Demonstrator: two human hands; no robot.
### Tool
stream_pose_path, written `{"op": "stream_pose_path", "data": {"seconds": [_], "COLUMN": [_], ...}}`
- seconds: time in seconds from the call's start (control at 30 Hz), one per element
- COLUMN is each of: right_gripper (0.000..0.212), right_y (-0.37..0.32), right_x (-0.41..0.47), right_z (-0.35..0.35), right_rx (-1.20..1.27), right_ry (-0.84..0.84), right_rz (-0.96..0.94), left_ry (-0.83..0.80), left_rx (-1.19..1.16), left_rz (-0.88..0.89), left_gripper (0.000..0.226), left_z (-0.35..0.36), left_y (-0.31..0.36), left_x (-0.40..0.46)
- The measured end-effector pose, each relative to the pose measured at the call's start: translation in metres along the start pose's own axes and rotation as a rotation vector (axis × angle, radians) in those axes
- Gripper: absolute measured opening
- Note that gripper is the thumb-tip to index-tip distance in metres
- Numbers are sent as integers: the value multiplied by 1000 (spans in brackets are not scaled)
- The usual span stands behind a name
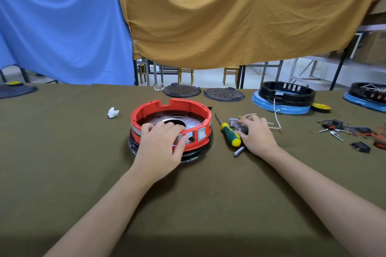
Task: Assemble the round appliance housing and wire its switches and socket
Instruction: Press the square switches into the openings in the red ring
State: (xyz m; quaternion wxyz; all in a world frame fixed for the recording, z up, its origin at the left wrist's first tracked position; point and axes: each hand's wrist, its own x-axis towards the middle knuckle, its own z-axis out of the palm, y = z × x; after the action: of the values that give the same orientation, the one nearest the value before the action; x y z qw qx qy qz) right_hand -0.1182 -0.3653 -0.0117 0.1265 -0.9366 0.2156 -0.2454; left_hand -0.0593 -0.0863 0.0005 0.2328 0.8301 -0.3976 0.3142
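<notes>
A round red housing ring stands on a black base in the middle of the olive table. My left hand grips its near rim, fingers curled over into the ring and thumb against the front wall beside a grey switch. To the right, my right hand closes round a small grey switch part with white wires trailing from it. A green and yellow screwdriver lies just left of that hand.
Two dark round plates lie at the back. Black rings on blue bases stand at the right. Loose terminals, wires and a black switch lie at the far right. There is a white crumpled scrap at the left and a grey cylinder near my right wrist.
</notes>
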Motion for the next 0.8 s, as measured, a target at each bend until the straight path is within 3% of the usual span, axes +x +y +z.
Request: {"op": "stream_pose_path", "data": {"seconds": [0.27,0.37,0.43,0.5,0.57,0.67,0.8], "right_gripper": [25,26,27,22,20,32,25], "right_y": [3,-3,-10,-21,-32,-41,-43], "right_x": [-3,-10,-15,-22,-29,-35,-38], "right_z": [-1,-10,-18,-28,-34,-38,-39], "right_rx": [163,409,727,1297,1743,1916,1889], "right_ry": [64,132,151,36,-214,-502,-657], "right_rz": [-7,36,141,238,293,293,215], "left_ry": [36,40,6,1,15,25,20], "left_rx": [-156,-87,-118,-167,-189,-215,-247], "left_rz": [3,-42,-43,-42,-33,-16,11], "left_gripper": [21,19,23,28,28,27,27], "left_z": [2,0,-1,-2,-3,-3,-3], "left_y": [-4,-2,-2,-3,-2,-3,-5], "left_x": [4,3,3,4,4,5,8]}}
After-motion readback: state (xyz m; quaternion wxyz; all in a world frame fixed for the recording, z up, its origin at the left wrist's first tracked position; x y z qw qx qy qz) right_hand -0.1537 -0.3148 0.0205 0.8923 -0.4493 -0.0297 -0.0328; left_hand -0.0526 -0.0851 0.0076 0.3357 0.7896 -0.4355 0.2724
